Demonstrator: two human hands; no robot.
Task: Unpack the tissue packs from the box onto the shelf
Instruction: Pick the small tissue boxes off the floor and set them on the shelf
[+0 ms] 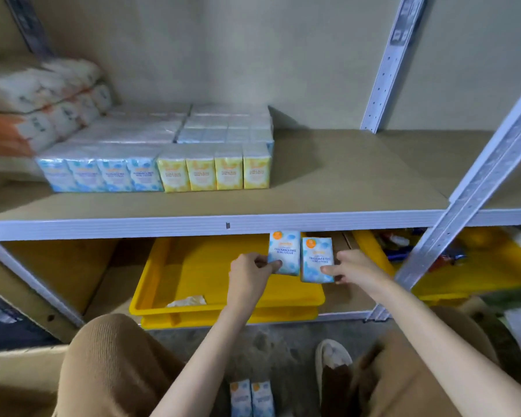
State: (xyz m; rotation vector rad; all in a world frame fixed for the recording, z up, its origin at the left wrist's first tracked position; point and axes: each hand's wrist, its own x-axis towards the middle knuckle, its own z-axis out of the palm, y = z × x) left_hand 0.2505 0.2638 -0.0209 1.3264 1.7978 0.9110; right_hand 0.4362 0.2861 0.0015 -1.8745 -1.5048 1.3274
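My left hand [251, 270] grips a blue tissue pack [285, 251] upright by its lower edge. My right hand [351, 266] grips a second blue tissue pack [318, 258] beside it. Both packs hang just below the front rail of the shelf [343, 182], in front of a yellow tray. On the shelf board stand rows of blue packs [100, 173] and yellow packs [214, 173], with more wrapped packs behind them. Two more blue packs [251, 400] lie below between my knees. The box itself is not clearly in view.
A yellow tray [193, 308] holding a crumpled scrap sits on the lower level. Large white and orange bundles [36, 106] are stacked at the shelf's left. A slanted metal upright [475, 182] crosses on the right. Another yellow bin [494, 266] with mixed items stands behind that upright.
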